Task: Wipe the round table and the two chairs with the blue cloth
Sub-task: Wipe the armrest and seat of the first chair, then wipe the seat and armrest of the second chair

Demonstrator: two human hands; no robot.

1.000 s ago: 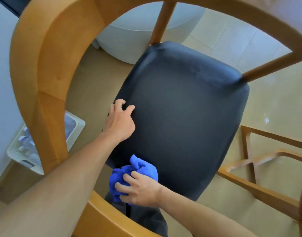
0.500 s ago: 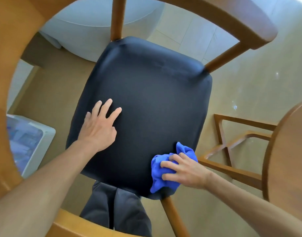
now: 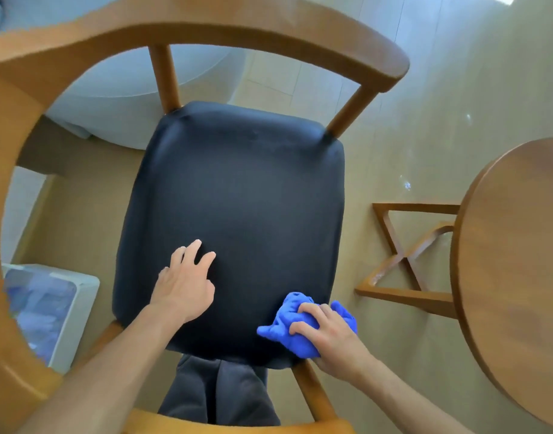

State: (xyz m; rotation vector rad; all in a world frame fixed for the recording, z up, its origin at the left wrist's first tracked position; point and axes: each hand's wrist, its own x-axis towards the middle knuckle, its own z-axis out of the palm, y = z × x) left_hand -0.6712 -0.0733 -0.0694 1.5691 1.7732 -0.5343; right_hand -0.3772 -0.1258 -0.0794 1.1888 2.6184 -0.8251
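Observation:
I look straight down through the curved wooden backrest (image 3: 206,23) of a chair onto its black padded seat (image 3: 237,198). My left hand (image 3: 186,283) rests flat on the seat's near left part, fingers spread. My right hand (image 3: 326,333) grips the bunched blue cloth (image 3: 289,327) and presses it on the seat's near right corner. The round wooden table (image 3: 519,277) shows at the right edge, its top partly cut off by the frame.
The table's wooden cross base (image 3: 406,261) stands on the beige floor right of the chair. A white bin (image 3: 81,308) with a blue liner sits at the lower left. A pale rounded piece of furniture (image 3: 118,79) lies beyond the chair. My dark trouser legs (image 3: 218,396) show below the seat.
My right hand carried the cloth from the seat's near left edge across to its near right corner. My left hand went from curled at the seat's left edge to flat on the seat.

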